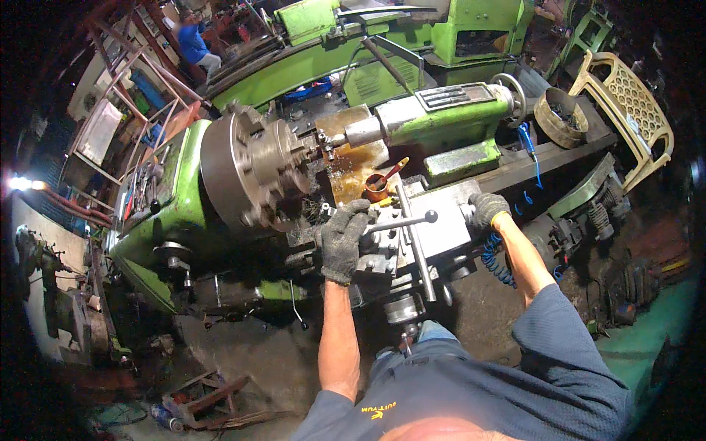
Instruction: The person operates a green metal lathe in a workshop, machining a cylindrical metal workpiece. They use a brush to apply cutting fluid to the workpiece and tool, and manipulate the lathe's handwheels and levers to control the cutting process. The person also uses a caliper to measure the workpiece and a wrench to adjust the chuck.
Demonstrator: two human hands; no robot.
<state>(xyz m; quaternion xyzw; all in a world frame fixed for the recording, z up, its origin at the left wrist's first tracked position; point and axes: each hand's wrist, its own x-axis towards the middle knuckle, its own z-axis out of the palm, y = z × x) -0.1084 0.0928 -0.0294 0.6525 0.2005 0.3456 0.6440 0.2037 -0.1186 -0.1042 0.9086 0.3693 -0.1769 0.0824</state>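
Observation:
A green lathe stands in front of me, its large round chuck (pixel 228 173) at the left holding a stepped metal workpiece (pixel 276 158); their edges look smeared. My left hand (pixel 342 242), in a dark grey glove, is curled at the tool post beside the chuck, close to the base of a ball-ended lever (pixel 401 222). What its fingers grip is hidden. At the right end of the metal slide (pixel 441 213), my gloved right hand (pixel 489 210) is closed at the slide's end; the part under it is hidden. A long bar handle (pixel 415 246) crosses the slide between my hands.
Behind the slide sits an orange-brown cup (pixel 376 188) with a red-handled brush (pixel 393 170). The tailstock (pixel 441 114) points toward the chuck. To the right are a round metal bin (pixel 560 121), a beige plastic chair (pixel 625 110) and a blue coiled hose (pixel 496 261). A person in blue (pixel 193 42) is far left.

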